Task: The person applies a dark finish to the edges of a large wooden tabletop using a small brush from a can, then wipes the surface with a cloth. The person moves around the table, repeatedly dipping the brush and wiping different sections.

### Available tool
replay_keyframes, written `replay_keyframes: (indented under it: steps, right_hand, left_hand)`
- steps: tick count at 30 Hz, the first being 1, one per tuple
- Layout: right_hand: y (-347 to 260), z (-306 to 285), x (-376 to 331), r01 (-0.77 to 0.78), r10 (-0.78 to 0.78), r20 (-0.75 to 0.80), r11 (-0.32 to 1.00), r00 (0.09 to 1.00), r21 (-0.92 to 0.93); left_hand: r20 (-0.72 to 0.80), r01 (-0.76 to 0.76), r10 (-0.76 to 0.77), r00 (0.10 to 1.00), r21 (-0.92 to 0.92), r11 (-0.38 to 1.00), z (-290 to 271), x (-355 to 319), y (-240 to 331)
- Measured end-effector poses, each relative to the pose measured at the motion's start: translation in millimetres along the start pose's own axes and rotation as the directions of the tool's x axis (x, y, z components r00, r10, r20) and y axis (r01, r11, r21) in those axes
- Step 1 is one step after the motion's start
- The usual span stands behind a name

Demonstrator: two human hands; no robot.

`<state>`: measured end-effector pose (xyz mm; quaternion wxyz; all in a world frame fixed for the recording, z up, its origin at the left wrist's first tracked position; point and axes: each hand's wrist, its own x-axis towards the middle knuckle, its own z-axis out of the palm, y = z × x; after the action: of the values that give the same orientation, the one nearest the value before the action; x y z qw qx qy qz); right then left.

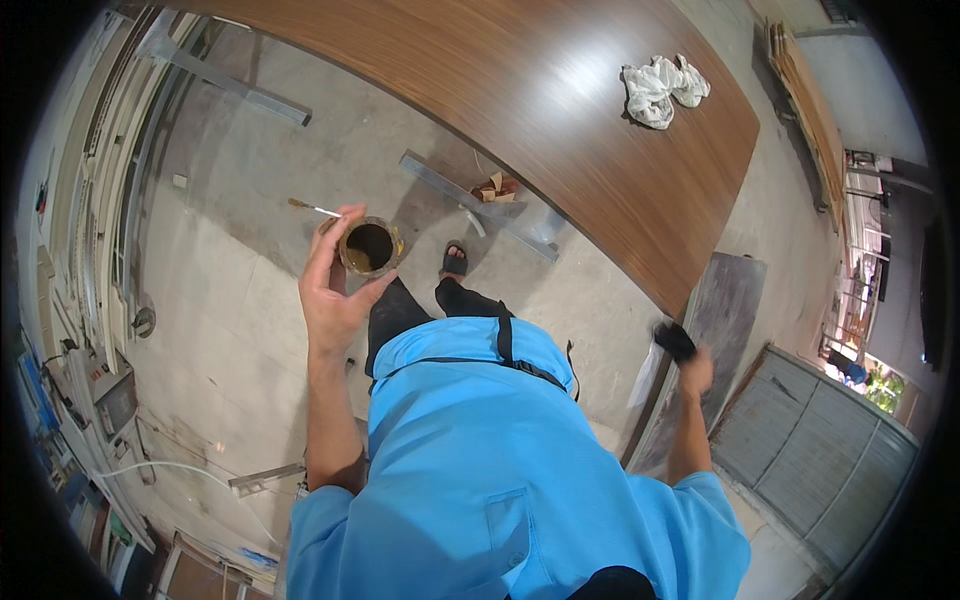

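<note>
My left hand (328, 290) is closed around a small round can (397, 243) with a dark inside and yellowish stains on its rim. A thin brush (322, 210) with brown bristles and a pale handle sticks out beside those fingers. Over on the right, my right hand (697, 371) grips a black object (674, 341), blurred, perhaps a cloth or pad. It is at the near right corner of a large brown wood-grain panel (480, 75); whether it touches the panel I cannot tell. A crumpled white cloth or plastic bag (650, 92) lies on the panel.
Under the panel, metal bars (475, 205) and brown scraps (495, 188) lie on the concrete floor (240, 290). A grey board (722, 300) is beside the panel's corner. Grey panelled boards (820, 440) stand at right, long profiles (110, 150) at left.
</note>
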<state>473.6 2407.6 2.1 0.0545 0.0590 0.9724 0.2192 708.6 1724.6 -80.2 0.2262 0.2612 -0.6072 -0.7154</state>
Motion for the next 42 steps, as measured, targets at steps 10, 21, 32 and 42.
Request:
replay_keyframes:
  steps: [10,21,32,42]
  right_hand:
    - [90,8,79,-0.095,0.512,-0.150,0.421,0.846,0.902]
    - [-200,-85,163,0.622,-0.715,-0.163,0.445,0.680,0.644]
    - [-507,-178,43,0.751,-0.827,-0.369,0.095,0.425,0.653]
    - [-557,-96,60,0.870,-0.870,-0.288,0.263,0.401,0.418]
  left_hand:
    - [0.079,0.051,-0.054,0.995,0.035,0.998,106,11,21]
    - [0.157,0.064,-0.088,0.984,0.149,0.987,192,-7,58]
    - [-0.033,0.068,-0.064,0.997,0.140,0.988,50,-14,65]
    - [-0.115,0.047,-0.037,0.993,0.088,0.995,73,31,31]
